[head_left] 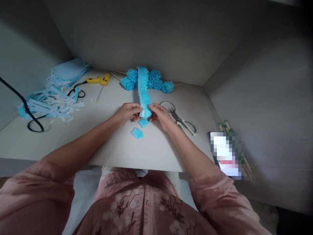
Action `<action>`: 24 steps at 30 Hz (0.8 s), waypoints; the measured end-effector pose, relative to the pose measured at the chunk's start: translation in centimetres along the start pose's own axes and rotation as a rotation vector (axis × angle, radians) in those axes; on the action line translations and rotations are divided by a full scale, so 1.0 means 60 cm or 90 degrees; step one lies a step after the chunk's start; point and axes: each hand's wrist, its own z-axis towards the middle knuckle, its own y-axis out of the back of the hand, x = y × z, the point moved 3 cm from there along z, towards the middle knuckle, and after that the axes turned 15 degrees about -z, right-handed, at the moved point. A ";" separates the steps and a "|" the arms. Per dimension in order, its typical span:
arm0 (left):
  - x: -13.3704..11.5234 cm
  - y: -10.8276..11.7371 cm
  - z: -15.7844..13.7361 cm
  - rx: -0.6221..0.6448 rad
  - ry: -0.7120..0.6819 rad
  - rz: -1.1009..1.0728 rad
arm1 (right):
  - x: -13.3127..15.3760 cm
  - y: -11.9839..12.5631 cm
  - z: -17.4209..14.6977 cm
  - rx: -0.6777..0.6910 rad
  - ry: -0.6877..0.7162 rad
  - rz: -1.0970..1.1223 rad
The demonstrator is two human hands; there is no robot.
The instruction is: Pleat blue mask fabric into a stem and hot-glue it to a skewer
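Note:
A long ruffled blue strip [143, 86] runs away from me across the table, its far end over several blue fabric roses. My left hand [129, 111] pinches the left edge of its near end, close to a small white patch. On the opposite edge, my right hand [158, 112] has its fingers closed too. Two blue cut petal pieces lie just below: one petal piece [143, 123] partly under the strip's end, the other petal piece [137, 133] nearer to me. Scissors [183, 122] with pale handles rest right of my right hand, beside a roll of clear tape [167, 105].
Blue roses [155, 75] on sticks sit at the back. A yellow glue gun [99, 79] with a black cord lies back left, near stacked face masks [69, 71] and a heap of cut strips [53, 102]. A lit phone [225, 153] and wooden sticks [248, 168] lie at the right.

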 end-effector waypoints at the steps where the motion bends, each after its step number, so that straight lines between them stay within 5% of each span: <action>1: 0.001 -0.001 -0.001 0.004 0.003 0.006 | 0.001 -0.001 -0.002 -0.003 0.006 -0.003; 16: 0.000 0.001 0.001 -0.029 -0.053 -0.047 | 0.001 -0.001 -0.005 -0.028 -0.007 0.002; 24: -0.006 0.006 0.000 -0.057 -0.097 -0.060 | 0.011 -0.003 -0.016 0.047 0.017 -0.058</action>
